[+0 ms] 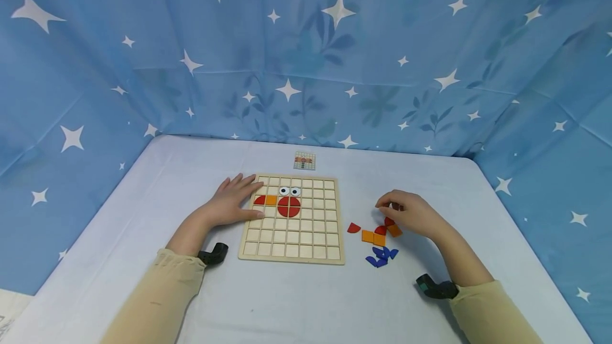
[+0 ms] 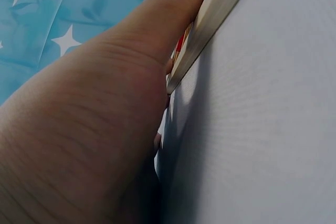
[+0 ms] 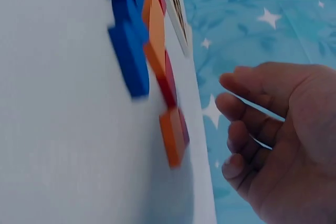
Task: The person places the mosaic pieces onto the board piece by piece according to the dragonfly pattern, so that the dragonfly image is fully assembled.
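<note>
A wooden grid board point(image 1: 306, 238) lies on the table. My left hand point(image 1: 233, 200) rests at its left edge, fingers spread, the thumb reaching onto the squares. In the left wrist view, the thumb point(image 2: 157, 19) lies against the board's rim. On the board sit two eye tiles point(image 1: 295, 191), a circle of red quarter pieces point(image 1: 289, 207), an orange square point(image 1: 271, 200) and a red quarter piece point(image 1: 260, 200). My right hand point(image 1: 411, 214) hovers above loose red and orange pieces point(image 1: 394, 230), its fingers loosely bent with nothing seen between them.
Several blue pieces point(image 1: 382, 255) lie loose nearest me, right of the board. Close by are orange squares point(image 1: 367, 236) and a red quarter piece point(image 1: 354, 228). A small pattern card point(image 1: 304, 161) lies behind the board. Blue star-printed curtain point(image 1: 306, 52) surrounds the white table point(image 1: 296, 301).
</note>
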The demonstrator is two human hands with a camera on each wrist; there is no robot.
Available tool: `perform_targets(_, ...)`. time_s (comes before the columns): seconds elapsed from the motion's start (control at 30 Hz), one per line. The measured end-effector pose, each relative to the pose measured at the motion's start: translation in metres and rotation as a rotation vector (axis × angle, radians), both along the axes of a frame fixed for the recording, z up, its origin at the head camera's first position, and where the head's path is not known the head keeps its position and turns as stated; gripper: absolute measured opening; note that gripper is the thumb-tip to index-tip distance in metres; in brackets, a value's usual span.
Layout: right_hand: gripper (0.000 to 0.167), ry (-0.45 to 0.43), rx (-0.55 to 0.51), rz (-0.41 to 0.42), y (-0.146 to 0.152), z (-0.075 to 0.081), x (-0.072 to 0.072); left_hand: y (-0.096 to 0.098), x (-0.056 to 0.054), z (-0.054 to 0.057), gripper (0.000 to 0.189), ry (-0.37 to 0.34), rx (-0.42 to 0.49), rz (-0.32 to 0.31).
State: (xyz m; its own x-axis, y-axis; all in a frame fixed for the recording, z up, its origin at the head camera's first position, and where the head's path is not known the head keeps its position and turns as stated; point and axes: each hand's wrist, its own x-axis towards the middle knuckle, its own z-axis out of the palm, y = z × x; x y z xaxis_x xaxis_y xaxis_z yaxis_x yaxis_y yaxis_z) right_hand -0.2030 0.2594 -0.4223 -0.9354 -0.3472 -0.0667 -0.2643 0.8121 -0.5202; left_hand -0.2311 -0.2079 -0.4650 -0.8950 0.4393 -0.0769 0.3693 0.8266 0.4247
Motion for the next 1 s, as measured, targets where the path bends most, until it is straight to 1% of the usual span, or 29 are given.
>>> perform_targets(0.1,0.013,-0.017,-0.005,0.001,0.012,-0.004,0.0,0.0,0.0,0.0,0.093,-0.002,0.006,0.0)
perform_targets(0.27,0.015,-0.058,-0.032,0.041,0.034,-0.008,0.0,0.001,0.0,-0.001,0.094,-0.001,0.01,0.0)
perform_targets(0.43,0.026,-0.123,-0.046,0.109,0.049,-0.011,0.0,0.001,0.0,-0.001,0.094,0.0,0.011,-0.002)
perform_targets(0.57,0.036,-0.168,-0.029,0.161,0.052,-0.013,0.0,0.001,0.0,-0.001,0.094,0.001,0.008,-0.002)
perform_targets(0.67,0.04,-0.181,-0.017,0.18,0.052,-0.015,-0.002,0.001,0.0,-0.001,0.094,0.001,0.006,0.001)
perform_targets(0.77,0.041,-0.157,0.001,0.175,0.05,-0.019,-0.004,0.0,0.0,0.0,0.094,-0.003,0.007,0.003)
perform_targets(0.9,0.043,-0.075,0.019,0.13,0.048,-0.026,-0.008,0.0,0.0,0.0,0.093,-0.006,0.005,0.002)
perform_targets(1.0,0.046,-0.036,0.017,0.095,0.047,-0.029,-0.01,0.0,0.0,0.0,0.093,-0.001,0.007,0.0)
